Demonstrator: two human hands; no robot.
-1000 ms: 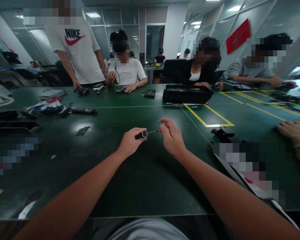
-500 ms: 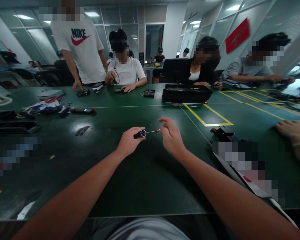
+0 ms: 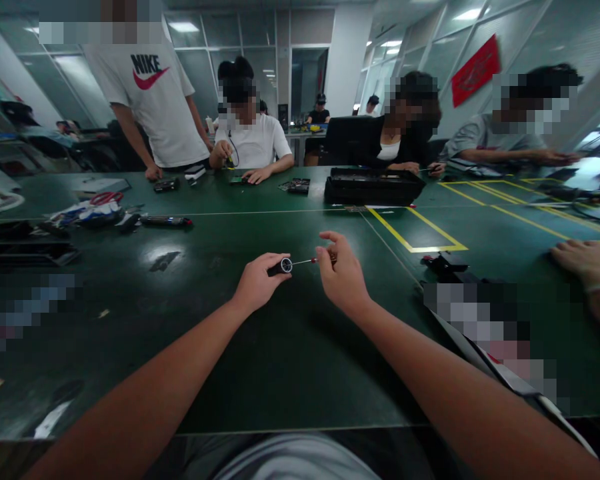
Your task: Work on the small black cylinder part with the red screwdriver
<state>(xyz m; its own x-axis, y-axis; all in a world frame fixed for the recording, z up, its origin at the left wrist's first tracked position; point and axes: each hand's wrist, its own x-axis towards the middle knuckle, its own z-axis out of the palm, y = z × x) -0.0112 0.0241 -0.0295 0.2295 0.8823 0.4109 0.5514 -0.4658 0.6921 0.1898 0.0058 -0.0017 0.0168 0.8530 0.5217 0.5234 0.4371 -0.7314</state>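
Above the green table (image 3: 260, 373), my left hand (image 3: 257, 283) is closed around a black cylindrical part (image 3: 280, 267). Its round end, with a pale ring, faces right and toward me. My right hand (image 3: 344, 272) grips the handle of a screwdriver (image 3: 314, 261) with a red collar; most of the handle is hidden by my fingers. My right index finger is raised off the tool. The thin metal shaft points left, and its tip meets the ringed end of the cylinder. Whether the tip sits in a screw is too small to see.
A long black housing (image 3: 375, 188) stands at the table's far side. On the left lie a pile of gloves (image 3: 93, 210), red-handled scissors (image 3: 106, 198) and a dark rod-shaped tool (image 3: 166, 222). At right are black parts (image 3: 447, 267) and another person's hand (image 3: 583, 263). Several people sit opposite.
My right hand's fingers have shifted slightly on the screwdriver handle, with the index finger lifted a little higher. My left hand stays still. The standing person across has leaned left.
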